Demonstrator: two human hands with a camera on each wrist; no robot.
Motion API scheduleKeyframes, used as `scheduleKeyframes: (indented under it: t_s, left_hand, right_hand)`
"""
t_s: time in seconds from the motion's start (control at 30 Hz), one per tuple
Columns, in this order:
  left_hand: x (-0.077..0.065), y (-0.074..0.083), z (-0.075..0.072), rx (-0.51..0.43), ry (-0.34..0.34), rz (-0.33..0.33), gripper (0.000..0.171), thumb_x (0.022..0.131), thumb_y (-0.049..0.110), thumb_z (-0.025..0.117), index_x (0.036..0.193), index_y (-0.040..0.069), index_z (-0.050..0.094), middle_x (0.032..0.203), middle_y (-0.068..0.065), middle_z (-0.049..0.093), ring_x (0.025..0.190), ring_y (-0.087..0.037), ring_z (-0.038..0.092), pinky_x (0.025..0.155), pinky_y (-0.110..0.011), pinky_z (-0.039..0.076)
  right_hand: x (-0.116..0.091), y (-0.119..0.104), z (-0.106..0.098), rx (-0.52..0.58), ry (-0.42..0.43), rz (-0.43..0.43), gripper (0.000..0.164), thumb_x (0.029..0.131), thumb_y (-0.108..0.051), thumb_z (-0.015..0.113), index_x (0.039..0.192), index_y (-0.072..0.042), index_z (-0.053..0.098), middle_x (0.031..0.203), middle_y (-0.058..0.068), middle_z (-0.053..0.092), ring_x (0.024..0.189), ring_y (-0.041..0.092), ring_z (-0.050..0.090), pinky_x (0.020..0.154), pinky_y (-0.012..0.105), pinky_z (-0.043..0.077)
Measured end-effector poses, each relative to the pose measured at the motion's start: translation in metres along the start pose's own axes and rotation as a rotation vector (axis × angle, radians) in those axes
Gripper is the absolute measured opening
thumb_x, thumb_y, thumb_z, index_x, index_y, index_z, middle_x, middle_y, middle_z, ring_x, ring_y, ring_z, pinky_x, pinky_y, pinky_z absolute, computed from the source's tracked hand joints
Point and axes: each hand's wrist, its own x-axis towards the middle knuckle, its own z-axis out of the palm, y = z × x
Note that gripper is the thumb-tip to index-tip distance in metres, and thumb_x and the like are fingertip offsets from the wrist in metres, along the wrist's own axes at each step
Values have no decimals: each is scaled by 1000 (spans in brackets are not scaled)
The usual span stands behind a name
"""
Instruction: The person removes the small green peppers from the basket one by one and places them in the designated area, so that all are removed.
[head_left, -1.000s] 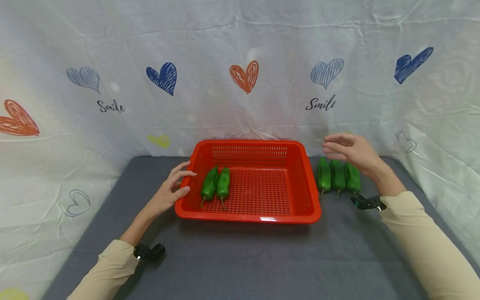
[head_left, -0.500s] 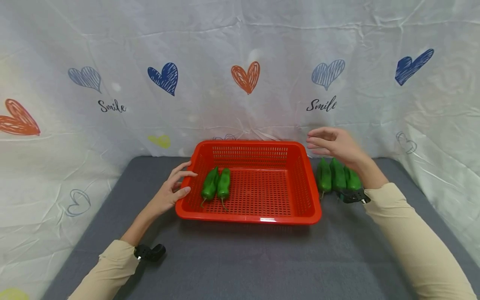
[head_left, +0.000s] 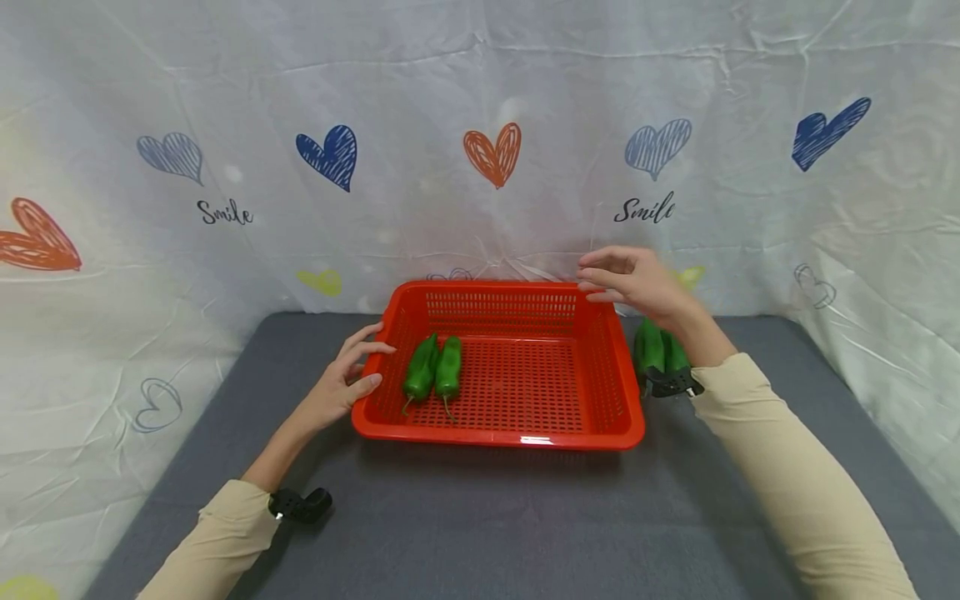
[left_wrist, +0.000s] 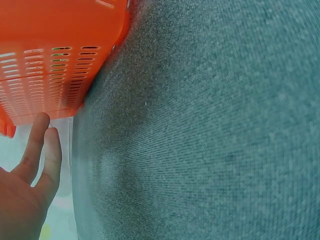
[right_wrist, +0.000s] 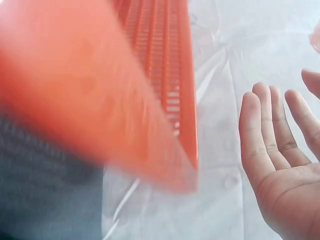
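A red plastic basket (head_left: 517, 437) stands on the table, with two green peppers, the left pepper (head_left: 420, 368) and the right pepper (head_left: 448, 368), side by side near its left wall. My left hand (head_left: 337, 387) rests at the basket's left rim, fingers spread. In the left wrist view, fingers reach up to the slotted side wall (left_wrist: 55, 75). Over the far right corner of the basket hovers my right hand (head_left: 637, 283); its fingers are gently bent and nothing is between them. The right wrist view shows the bare palm (right_wrist: 285, 190) beside the basket wall (right_wrist: 90, 100).
Right of the basket lie more green peppers (head_left: 648, 346) on the dark grey tabletop (head_left: 480, 525), partly covered by my right wrist and its black strap (head_left: 671, 382). A white curtain (head_left: 405, 225) with printed hearts hangs behind the table.
My right hand has moved left from above the loose peppers to the basket's far right corner. The left hand, basket and peppers have stayed in place.
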Motion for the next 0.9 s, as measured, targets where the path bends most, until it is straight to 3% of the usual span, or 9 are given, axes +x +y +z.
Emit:
scheduleKeyframes:
  t_s: [0.27, 0.53, 0.77, 0.9]
  left_hand:
    - [0, 2, 1, -32, -4, -11, 37, 100, -4, 58, 137, -5, 53, 164, -13, 15, 108, -46, 59, 80, -30, 56]
    - [0, 1, 0, 16, 8, 13, 36, 100, -4, 58, 135, -5, 54, 163, -15, 17, 111, -42, 57, 80, -28, 53]
    - [0, 1, 0, 30, 10, 23, 36, 99, -4, 58, 135, -5, 54, 163, -15, 18, 115, -41, 54, 80, -28, 53]
    - [0, 1, 0, 4, 6, 23, 36, 100, -4, 57, 135, -5, 54, 163, -17, 17, 110, -42, 57, 78, -29, 54]
  right_hand:
    - [10, -4, 21, 21, -29, -13, 29, 98, -9, 70, 124, 2, 66, 117, 15, 70, 110, 43, 64, 92, 45, 52]
    - [22, -8, 41, 6, -61, -19, 29, 98, -9, 69, 124, 2, 66, 122, 26, 65, 110, 44, 64, 95, 49, 50]
    - [30, -11, 59, 45, -108, -34, 29, 98, -7, 69, 124, 6, 65, 115, 20, 68, 108, 46, 63, 92, 52, 51]
    - [35, -10, 69, 51, -128, -24, 30, 98, -9, 70, 125, 4, 65, 122, 24, 64, 109, 45, 63, 91, 50, 52]
